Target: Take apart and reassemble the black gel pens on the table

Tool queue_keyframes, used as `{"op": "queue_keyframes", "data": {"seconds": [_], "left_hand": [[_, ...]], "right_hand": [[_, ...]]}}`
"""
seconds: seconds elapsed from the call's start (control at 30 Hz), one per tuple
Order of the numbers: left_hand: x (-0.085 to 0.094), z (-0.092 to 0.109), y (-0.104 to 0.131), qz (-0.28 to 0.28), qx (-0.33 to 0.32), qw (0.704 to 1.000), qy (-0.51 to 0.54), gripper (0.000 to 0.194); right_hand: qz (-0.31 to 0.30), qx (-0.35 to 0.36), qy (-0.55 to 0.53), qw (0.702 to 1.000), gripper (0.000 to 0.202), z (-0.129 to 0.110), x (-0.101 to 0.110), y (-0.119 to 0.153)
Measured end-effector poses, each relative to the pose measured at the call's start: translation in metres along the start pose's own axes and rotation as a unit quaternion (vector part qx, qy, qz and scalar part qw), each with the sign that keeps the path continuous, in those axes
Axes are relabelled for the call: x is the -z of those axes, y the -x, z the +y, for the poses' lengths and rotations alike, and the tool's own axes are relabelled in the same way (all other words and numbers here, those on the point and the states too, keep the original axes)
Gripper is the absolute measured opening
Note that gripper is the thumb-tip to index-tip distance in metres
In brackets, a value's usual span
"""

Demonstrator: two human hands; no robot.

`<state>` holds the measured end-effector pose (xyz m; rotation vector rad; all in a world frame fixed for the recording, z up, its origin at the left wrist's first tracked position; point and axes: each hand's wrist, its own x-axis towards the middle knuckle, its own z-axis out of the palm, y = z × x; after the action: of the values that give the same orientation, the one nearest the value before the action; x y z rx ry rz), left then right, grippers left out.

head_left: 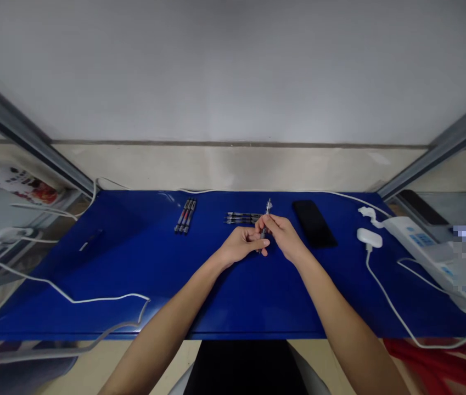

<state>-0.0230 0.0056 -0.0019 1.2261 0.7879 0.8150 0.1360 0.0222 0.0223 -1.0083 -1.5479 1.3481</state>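
Both hands meet at a slim pen with a clear end, held nearly upright above the blue desk. My left hand is closed round its lower part, which the fingers partly hide. Higher up, my right hand pinches the same pen. Just behind the hands lies a row of dark pens, side by side and pointing left to right; their right ends are partly covered by my right hand. Farther left, a group of three pens lies together, pointing away from me.
A black phone lies right of my hands. Beyond it are a white charger with its cable and a white power strip. A small dark object and a white cable are at left. A wall backs the blue desk.
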Motion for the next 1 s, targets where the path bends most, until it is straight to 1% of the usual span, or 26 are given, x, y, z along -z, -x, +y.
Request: {"op": "queue_keyframes", "data": {"seconds": [0.23, 0.37, 0.43, 0.5, 0.57, 0.63, 0.7, 0.8, 0.87, 0.9, 0.97, 1.0], "left_hand": [[-0.001, -0.007, -0.001, 0.030, -0.004, 0.999, -0.030, 0.035], [0.002, -0.002, -0.002, 0.050, -0.006, 0.998, -0.048, 0.037], [0.006, 0.004, -0.002, 0.080, -0.011, 0.996, -0.046, 0.034], [0.012, 0.010, -0.002, 0.128, -0.028, 0.991, -0.030, 0.031], [0.021, 0.015, -0.002, 0.176, -0.047, 0.983, -0.007, 0.028], [0.030, 0.017, -0.003, 0.217, -0.064, 0.974, 0.024, 0.026], [0.038, 0.017, -0.005, 0.260, -0.083, 0.959, 0.076, 0.026], [0.044, 0.015, -0.008, 0.306, -0.114, 0.931, 0.163, 0.026], [0.041, 0.012, -0.010, 0.312, -0.123, 0.920, 0.203, 0.027], [0.039, 0.010, -0.011, 0.307, -0.121, 0.920, 0.213, 0.028], [0.032, 0.005, -0.012, 0.290, -0.108, 0.927, 0.210, 0.030], [0.028, 0.002, -0.012, 0.275, -0.098, 0.937, 0.193, 0.032]], "right_hand": [[0.040, 0.002, 0.010, 0.999, 0.039, 0.002, -0.004, 0.000], [0.083, -0.004, -0.028, 0.996, 0.039, 0.006, -0.005, -0.002], [0.118, -0.007, -0.059, 0.991, 0.036, 0.009, -0.003, -0.004], [0.153, 0.005, -0.084, 0.985, 0.033, 0.011, 0.000, -0.006], [0.169, 0.022, -0.104, 0.980, 0.030, 0.011, 0.003, -0.007], [0.158, 0.031, -0.107, 0.981, 0.028, 0.011, 0.004, -0.007], [0.127, 0.033, -0.081, 0.988, 0.027, 0.012, 0.003, -0.007], [0.070, 0.037, 0.017, 0.997, 0.030, 0.015, -0.003, -0.005], [0.036, 0.056, 0.116, 0.991, 0.031, 0.017, -0.009, -0.002], [0.020, 0.070, 0.168, 0.983, 0.031, 0.018, -0.013, -0.001], [-0.013, 0.093, 0.243, 0.965, 0.028, 0.018, -0.020, 0.002], [-0.026, 0.098, 0.260, 0.960, 0.028, 0.018, -0.022, 0.004]]}}
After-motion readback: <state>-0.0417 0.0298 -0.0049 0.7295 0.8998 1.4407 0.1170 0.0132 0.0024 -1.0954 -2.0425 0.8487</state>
